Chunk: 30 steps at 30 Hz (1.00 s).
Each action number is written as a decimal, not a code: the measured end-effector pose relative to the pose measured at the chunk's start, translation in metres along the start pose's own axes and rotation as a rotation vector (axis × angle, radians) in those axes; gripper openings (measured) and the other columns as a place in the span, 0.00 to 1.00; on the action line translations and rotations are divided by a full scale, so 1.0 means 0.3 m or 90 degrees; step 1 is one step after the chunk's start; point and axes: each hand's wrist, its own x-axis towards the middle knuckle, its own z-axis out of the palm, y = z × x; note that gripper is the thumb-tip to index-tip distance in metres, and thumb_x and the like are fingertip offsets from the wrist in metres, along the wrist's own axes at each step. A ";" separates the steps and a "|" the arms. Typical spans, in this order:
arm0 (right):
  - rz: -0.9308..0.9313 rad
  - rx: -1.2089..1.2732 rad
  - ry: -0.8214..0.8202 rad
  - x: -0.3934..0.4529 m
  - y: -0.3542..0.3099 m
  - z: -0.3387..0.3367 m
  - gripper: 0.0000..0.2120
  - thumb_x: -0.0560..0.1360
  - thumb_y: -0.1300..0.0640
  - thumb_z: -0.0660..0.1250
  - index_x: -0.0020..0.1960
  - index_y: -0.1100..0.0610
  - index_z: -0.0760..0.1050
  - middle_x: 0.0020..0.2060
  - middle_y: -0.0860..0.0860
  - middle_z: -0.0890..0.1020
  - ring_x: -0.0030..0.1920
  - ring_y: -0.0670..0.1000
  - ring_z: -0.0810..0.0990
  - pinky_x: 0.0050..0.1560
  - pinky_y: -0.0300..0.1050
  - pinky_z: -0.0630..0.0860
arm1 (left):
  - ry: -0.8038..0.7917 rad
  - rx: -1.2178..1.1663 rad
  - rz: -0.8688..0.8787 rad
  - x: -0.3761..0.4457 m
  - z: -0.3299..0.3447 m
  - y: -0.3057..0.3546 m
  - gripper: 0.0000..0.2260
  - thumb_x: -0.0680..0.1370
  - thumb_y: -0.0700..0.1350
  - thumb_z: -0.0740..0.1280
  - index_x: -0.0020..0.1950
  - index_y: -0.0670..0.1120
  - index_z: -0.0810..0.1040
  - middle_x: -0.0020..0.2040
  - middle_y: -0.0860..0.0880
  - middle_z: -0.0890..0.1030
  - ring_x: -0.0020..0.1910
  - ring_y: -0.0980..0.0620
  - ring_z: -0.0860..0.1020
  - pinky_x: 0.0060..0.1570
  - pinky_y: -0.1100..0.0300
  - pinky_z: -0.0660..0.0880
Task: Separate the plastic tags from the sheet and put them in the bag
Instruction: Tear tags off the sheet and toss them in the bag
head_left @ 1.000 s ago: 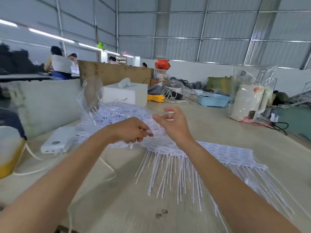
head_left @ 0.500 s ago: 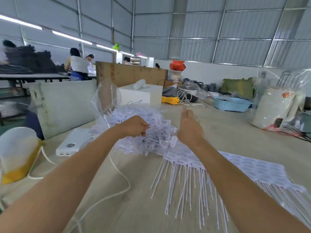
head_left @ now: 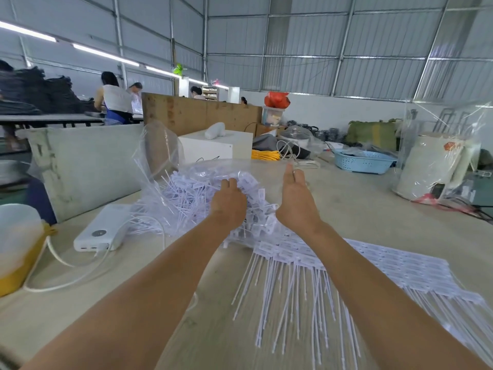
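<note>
Left hand (head_left: 229, 206) reaching palm-down into clear bag (head_left: 160, 153) atop heaped loose tags (head_left: 186, 193), fingertips buried, so hold on any tag impossible to tell; right hand (head_left: 296, 196) flat, fingers straight, holding nothing, just beside the heap. Sheet (head_left: 386, 265) of joined tags under right forearm, partly hidden. Beige table (head_left: 373, 217) in metal-roofed workshop.

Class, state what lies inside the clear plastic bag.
The bag holds a heap of loose white tags. The left hand covers part of it; deeper contents are hidden.
</note>
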 end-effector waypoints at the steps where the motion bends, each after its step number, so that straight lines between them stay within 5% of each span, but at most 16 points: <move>1: -0.004 0.000 -0.001 -0.002 0.006 -0.001 0.49 0.68 0.72 0.68 0.76 0.61 0.38 0.69 0.57 0.59 0.50 0.53 0.72 0.41 0.42 0.68 | -0.011 0.028 -0.004 -0.002 0.012 0.003 0.18 0.78 0.43 0.60 0.67 0.41 0.70 0.69 0.39 0.61 0.68 0.40 0.60 0.60 0.51 0.69; 8: -0.024 0.017 -0.067 -0.042 0.057 -0.031 0.47 0.68 0.74 0.65 0.77 0.59 0.40 0.69 0.55 0.57 0.53 0.54 0.73 0.41 0.42 0.71 | -0.088 0.145 -0.098 -0.040 -0.064 0.047 0.26 0.80 0.49 0.54 0.75 0.39 0.56 0.73 0.37 0.58 0.72 0.35 0.55 0.68 0.32 0.50; 11: -0.043 0.124 -0.124 -0.068 0.099 -0.076 0.41 0.72 0.70 0.65 0.77 0.54 0.49 0.67 0.54 0.58 0.49 0.50 0.71 0.47 0.38 0.71 | -0.158 0.151 -0.064 -0.098 -0.167 0.122 0.26 0.79 0.49 0.59 0.75 0.40 0.59 0.75 0.36 0.57 0.74 0.34 0.54 0.69 0.36 0.54; 14: -0.047 0.232 -0.105 -0.110 0.169 -0.139 0.31 0.73 0.61 0.69 0.73 0.50 0.64 0.62 0.51 0.63 0.47 0.46 0.68 0.45 0.25 0.68 | -0.106 0.056 0.094 -0.174 -0.245 0.206 0.12 0.78 0.45 0.61 0.60 0.44 0.73 0.58 0.45 0.75 0.61 0.42 0.73 0.55 0.50 0.69; 16: -0.021 0.233 -0.062 -0.153 0.237 -0.180 0.26 0.73 0.58 0.70 0.69 0.53 0.69 0.57 0.51 0.69 0.42 0.46 0.73 0.45 0.29 0.70 | -0.113 -0.130 0.237 -0.218 -0.273 0.257 0.06 0.79 0.44 0.61 0.44 0.44 0.72 0.44 0.47 0.73 0.46 0.47 0.75 0.41 0.56 0.68; 19: 0.058 0.171 -0.066 -0.246 0.367 -0.225 0.19 0.73 0.58 0.70 0.64 0.57 0.76 0.51 0.52 0.78 0.41 0.49 0.77 0.49 0.34 0.72 | -0.184 -0.296 0.443 -0.236 -0.272 0.334 0.07 0.78 0.40 0.62 0.44 0.42 0.78 0.46 0.44 0.79 0.43 0.50 0.74 0.46 0.56 0.72; 23: 0.154 0.084 -0.112 -0.377 0.522 -0.235 0.13 0.74 0.60 0.68 0.58 0.61 0.79 0.54 0.55 0.82 0.48 0.47 0.79 0.49 0.30 0.69 | -0.197 -0.288 0.451 -0.210 -0.233 0.422 0.11 0.77 0.45 0.66 0.58 0.43 0.77 0.56 0.46 0.77 0.55 0.47 0.75 0.52 0.58 0.70; 30: 0.238 0.170 -0.047 -0.453 0.593 -0.198 0.11 0.74 0.61 0.68 0.56 0.60 0.81 0.55 0.52 0.82 0.55 0.48 0.79 0.56 0.32 0.68 | -0.321 -0.312 0.401 -0.161 -0.217 0.463 0.13 0.74 0.50 0.71 0.50 0.42 0.79 0.47 0.47 0.77 0.45 0.50 0.74 0.44 0.60 0.71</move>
